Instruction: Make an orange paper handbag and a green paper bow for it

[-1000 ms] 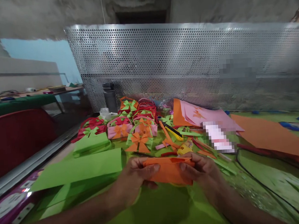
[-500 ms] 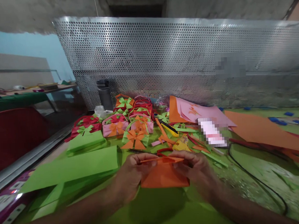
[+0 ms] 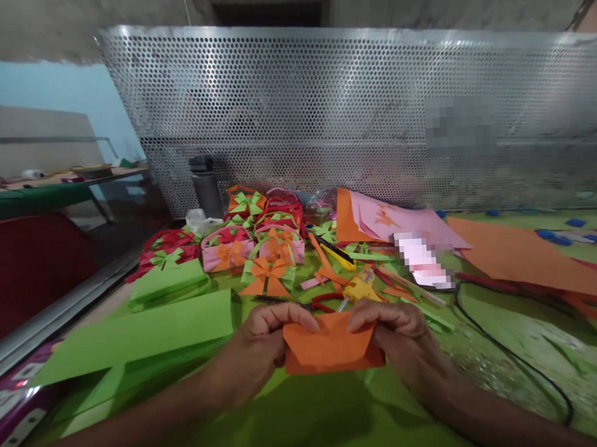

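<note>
Orange folded piece (image 3: 331, 346), probably paper

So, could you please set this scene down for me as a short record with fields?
Left hand: holding the left side of the folded orange paper
Right hand: holding its right side
Just beyond hands: red-handled scissors, yellow tool
Left side: green paper sheet
Farther back: small paper bags with bows, dark bottle
Background: perforated metal panel

Dk. btl. (image 3: 207, 193) stood in frt. of perf. metal panel (image 3: 291, 90) | purple item (image 3: 20, 399) lay btm. L | side tbl. (image 3: 118, 175) w/ grn. cloth (image 3: 37, 202) stood far L
</note>
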`<state>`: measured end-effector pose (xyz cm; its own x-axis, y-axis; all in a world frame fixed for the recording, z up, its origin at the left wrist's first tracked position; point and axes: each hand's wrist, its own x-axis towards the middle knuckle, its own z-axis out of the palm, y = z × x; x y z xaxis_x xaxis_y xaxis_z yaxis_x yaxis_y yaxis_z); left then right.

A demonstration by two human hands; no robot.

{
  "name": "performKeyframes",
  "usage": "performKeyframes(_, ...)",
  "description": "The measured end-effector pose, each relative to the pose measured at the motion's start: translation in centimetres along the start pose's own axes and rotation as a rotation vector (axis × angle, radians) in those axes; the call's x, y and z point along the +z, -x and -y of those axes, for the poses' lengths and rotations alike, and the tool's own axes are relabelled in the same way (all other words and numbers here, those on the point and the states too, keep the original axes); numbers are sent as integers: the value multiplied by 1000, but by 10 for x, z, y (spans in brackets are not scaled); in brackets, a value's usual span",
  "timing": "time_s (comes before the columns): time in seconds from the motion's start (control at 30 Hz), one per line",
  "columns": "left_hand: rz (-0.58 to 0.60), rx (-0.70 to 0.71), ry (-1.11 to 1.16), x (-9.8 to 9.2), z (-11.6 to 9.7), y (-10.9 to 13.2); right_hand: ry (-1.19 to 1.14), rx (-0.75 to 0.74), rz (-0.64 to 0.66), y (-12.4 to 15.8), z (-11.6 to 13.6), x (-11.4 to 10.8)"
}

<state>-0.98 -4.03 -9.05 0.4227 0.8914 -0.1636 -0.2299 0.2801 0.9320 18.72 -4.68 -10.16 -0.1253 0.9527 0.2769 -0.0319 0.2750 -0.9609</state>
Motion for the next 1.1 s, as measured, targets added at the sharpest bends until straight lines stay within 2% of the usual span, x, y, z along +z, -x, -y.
performKeyframes(0.1, -5, -2, 21, 2, -2, 1, 37, -99, 73, 0, -1, -2)
performKeyframes(0.2, -21, -6, 26, 1, -4, 3, 126, -132, 136, 0, -4, -6)
performKeyframes(0.43, -38, 70, -119, -6, -7, 5, 157, -15, 263, 1, 7, -9)
performKeyframes(0.57, 19, 112, -238, -7, -8, 7, 162, -30, 183, 1, 8, -3)
performKeyframes(0.7, 107, 137, -119, -13, -12, 3, 260, -72, 61, -1, 7, 1)
performKeyframes(0.8, 143, 119, -106, -16, -17, -4, 372, -195, 70, -2, 9, 1)
performKeyframes(0.87, 68, 115, -266, -14, -20, -9, 450, -307, 103, -1, 9, 1)
performKeyframes(0.97, 103, 106, -634, -5, -18, -13, 524, -421, 148, 4, 7, 4)
performKeyframes(1.03, 124, 148, -821, 3, -16, -12, 541, -393, 108, 7, 6, 6)
performKeyframes(1.1, 98, 212, -916, 8, -15, -8, 519, -280, 22, 9, 7, 7)
